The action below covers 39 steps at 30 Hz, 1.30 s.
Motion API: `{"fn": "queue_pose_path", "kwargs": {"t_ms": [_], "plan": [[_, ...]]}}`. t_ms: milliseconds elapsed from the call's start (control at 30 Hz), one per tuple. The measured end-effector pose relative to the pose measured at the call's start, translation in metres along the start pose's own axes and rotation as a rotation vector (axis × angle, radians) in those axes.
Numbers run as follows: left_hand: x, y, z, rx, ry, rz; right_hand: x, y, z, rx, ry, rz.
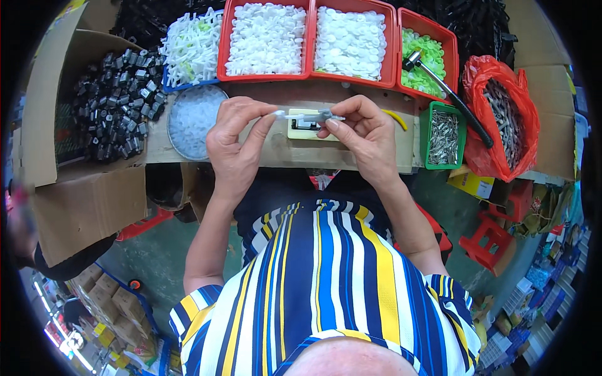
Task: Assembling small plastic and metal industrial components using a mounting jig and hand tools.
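Bench point(276, 156): I am viewing remotely. Right hand point(369, 135): fingers clamping a grey-and-white part point(305, 117). Left hand point(235, 135): thumb and forefinger pinching a white tip point(279, 114). Cream fixture point(304, 135): lying beneath. Part: appearing light, stiff, perhaps slippery; I am favouring its grey body point(325, 114).

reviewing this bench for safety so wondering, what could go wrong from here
The slim white-and-grey part is pinched between the fingertips of the left hand and right hand, so it might slip and drop toward the pale yellow rectangular block below. The black-handled metal hammer slants across the red bin of bright green pieces; a knock could shift it and perhaps spill some.
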<state>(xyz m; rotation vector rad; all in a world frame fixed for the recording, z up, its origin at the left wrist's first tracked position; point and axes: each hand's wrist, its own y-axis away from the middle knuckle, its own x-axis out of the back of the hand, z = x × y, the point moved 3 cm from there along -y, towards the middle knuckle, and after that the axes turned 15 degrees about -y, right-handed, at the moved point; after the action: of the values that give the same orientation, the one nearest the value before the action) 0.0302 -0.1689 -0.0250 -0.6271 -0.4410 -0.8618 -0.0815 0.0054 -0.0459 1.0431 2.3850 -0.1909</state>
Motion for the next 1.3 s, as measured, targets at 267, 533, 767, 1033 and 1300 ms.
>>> {"fn": "queue_pose_path", "kwargs": {"t_ms": [267,533,767,1033,1300], "plan": [[-0.008,0.0,0.0,-0.063,-0.025,0.017,0.006,0.003,0.004,0.067,0.098,-0.013],[-0.021,0.002,0.005,-0.022,0.03,-0.078,0.008,0.007,-0.023,0.218,0.559,-0.121],[-0.038,-0.002,0.02,-0.183,-0.063,-0.091,0.038,0.009,-0.033,0.137,0.652,-0.068],[-0.054,-0.001,0.013,-0.27,-0.211,-0.149,0.054,0.009,-0.042,0.114,0.833,-0.081],[-0.066,0.001,0.011,-0.323,-0.221,-0.182,0.054,0.006,-0.038,0.165,0.952,-0.16]]}}
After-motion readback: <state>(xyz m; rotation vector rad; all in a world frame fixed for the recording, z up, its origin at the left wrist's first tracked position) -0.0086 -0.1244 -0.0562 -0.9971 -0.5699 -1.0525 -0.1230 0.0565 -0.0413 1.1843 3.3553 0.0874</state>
